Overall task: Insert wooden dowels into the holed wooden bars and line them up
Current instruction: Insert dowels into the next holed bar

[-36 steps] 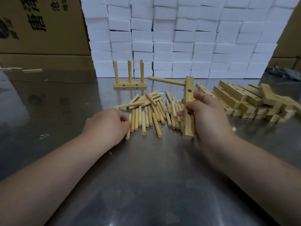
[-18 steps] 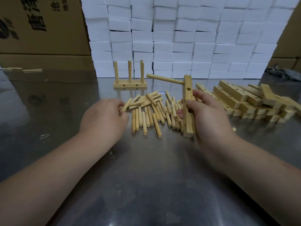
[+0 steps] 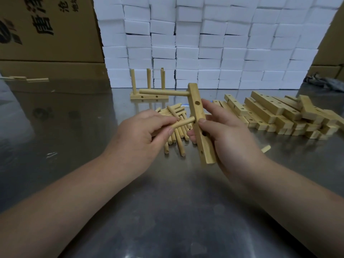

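Left fingers (image 3: 160, 119) brought a pinched dowel (image 3: 184, 123) to the holed bar (image 3: 204, 148) right fingers (image 3: 214, 111) clamp.

The only view, a wide-angle camera on the person's head, looks forward and down, close over the left hand (image 3: 141, 135) and right hand (image 3: 230, 136) above the steel table (image 3: 167, 216), facing stacked white boxes (image 3: 204, 43) beyond.

The table (image 3: 74, 127) is shiny grey metal. The bar (image 3: 200, 127) and dowels (image 3: 176, 138) are smooth, pale wood. The boxes (image 3: 46, 34) are brown cardboard.
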Motion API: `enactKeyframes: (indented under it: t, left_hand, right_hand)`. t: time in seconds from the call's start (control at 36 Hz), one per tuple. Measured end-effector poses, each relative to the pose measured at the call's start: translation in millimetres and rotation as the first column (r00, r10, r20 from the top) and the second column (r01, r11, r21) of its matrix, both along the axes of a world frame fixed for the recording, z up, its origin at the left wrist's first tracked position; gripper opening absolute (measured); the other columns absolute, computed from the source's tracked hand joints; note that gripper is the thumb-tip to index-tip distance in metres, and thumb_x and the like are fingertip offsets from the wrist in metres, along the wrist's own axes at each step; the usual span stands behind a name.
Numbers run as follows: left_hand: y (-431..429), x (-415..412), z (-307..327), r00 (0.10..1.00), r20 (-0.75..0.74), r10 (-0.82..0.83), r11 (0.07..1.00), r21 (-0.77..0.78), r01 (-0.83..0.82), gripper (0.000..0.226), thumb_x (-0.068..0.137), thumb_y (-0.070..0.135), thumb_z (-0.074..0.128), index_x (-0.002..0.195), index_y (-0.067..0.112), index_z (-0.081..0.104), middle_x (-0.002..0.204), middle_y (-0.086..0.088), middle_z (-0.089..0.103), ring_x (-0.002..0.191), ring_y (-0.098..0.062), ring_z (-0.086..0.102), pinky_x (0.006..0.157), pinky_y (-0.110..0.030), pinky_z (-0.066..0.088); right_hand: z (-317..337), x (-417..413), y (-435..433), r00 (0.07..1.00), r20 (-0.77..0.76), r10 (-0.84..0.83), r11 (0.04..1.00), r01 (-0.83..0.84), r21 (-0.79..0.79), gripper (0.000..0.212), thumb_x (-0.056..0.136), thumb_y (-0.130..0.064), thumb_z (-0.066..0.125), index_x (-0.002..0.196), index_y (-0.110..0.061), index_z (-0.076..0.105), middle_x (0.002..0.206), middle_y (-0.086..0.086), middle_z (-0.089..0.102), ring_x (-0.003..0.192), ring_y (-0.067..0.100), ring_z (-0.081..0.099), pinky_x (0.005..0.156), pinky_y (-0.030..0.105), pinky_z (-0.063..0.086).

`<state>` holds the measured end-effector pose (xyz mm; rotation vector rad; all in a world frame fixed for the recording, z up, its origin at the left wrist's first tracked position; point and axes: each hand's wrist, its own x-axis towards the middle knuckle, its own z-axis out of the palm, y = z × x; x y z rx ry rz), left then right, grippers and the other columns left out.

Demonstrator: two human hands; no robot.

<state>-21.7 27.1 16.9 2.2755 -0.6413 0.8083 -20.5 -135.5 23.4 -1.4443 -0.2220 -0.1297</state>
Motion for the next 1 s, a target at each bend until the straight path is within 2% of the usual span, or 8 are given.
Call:
enactKeyframes:
  t: [0.14,0.31,0.5,0.67,0.72,0.83,0.92,1.0]
  left_hand:
    - [0,-1,2,1.0,0.006,0.016,1.0,0.012,-0.016,0.022,0.081,0.012,0.067,0.102,0.014,0.071,0.079,0.02,0.054,0.078,0.002,0.053,0.068,-0.002,0.036]
    - [0,2,-2,1.0,0.018,-0.007,0.999,0.038,0.007,0.032,0.08,0.002,0.065,0.11,0.014,0.068,0.088,0.018,0.055,0.085,-0.004,0.056,0.073,-0.002,0.037]
    - [3,3,-4,0.999,0.037,-0.029,0.999,0.023,0.028,0.039,0.083,0.01,0.063,0.117,0.029,0.055,0.08,0.023,0.055,0.08,-0.001,0.055,0.066,-0.009,0.04]
    - [4,4,-5,0.996,0.073,-0.053,0.998,0.041,0.05,0.034,0.084,0.009,0.062,0.117,0.02,0.059,0.075,0.024,0.051,0.075,0.006,0.052,0.067,-0.006,0.039]
    - [3,4,-5,0.996,0.073,-0.057,0.998,0.043,0.054,0.031,0.086,0.01,0.061,0.115,0.02,0.062,0.076,0.023,0.052,0.075,0.003,0.053,0.067,-0.007,0.039]
    - [2,4,-5,0.995,0.06,-0.075,0.996,0.051,0.072,0.031,0.084,0.019,0.054,0.113,0.015,0.065,0.078,0.016,0.056,0.075,-0.005,0.056,0.064,-0.02,0.044]
    - [2,4,-6,0.995,0.034,-0.091,0.996,0.017,0.091,0.032,0.084,0.019,0.053,0.114,0.017,0.065,0.078,0.015,0.058,0.075,-0.004,0.056,0.065,-0.013,0.044]
    - [1,3,-8,0.993,0.001,-0.116,0.992,-0.042,0.116,0.031,0.085,0.013,0.057,0.115,0.022,0.061,0.08,0.018,0.058,0.079,0.004,0.055,0.067,-0.005,0.04]
  right_hand:
    - [1,1,-1,1.0,0.003,0.013,1.0,-0.013,-0.01,0.046,0.093,-0.002,0.048,0.134,-0.023,0.049,0.085,0.002,0.064,0.064,0.008,0.065,0.067,0.022,0.056]
    - [-1,2,-1,1.0,0.022,0.0,1.0,0.0,0.01,0.045,0.093,0.0,0.047,0.132,-0.023,0.051,0.067,-0.01,0.065,0.063,0.009,0.062,0.063,0.018,0.054]
    - [-4,3,-2,0.998,0.067,-0.023,0.998,0.027,-0.062,0.046,0.093,-0.005,0.047,0.133,-0.027,0.051,0.067,-0.01,0.064,0.064,0.007,0.061,0.067,0.021,0.053]
    - [-8,4,-1,0.996,0.071,-0.05,0.991,0.058,-0.12,0.045,0.093,-0.011,0.048,0.133,-0.031,0.05,0.065,-0.008,0.064,0.066,0.009,0.059,0.075,0.037,0.05]
    - [-8,3,-1,0.996,0.074,-0.052,0.991,0.061,-0.118,0.043,0.093,-0.012,0.049,0.132,-0.032,0.05,0.065,-0.007,0.062,0.064,0.006,0.058,0.074,0.033,0.05]
    - [-8,2,0,0.998,0.059,-0.037,0.995,0.042,-0.09,0.043,0.094,-0.011,0.049,0.133,-0.03,0.05,0.065,-0.004,0.059,0.059,0.003,0.054,0.067,0.025,0.048]
    - [-8,1,1,0.998,0.051,-0.032,0.998,0.035,-0.06,0.043,0.093,-0.009,0.049,0.132,-0.028,0.052,0.065,-0.006,0.059,0.061,0.005,0.055,0.068,0.026,0.047]
    - [-8,1,1,0.998,0.055,-0.027,0.998,0.03,-0.063,0.042,0.094,-0.01,0.049,0.131,-0.029,0.052,0.07,-0.006,0.061,0.063,0.002,0.057,0.07,0.024,0.049]
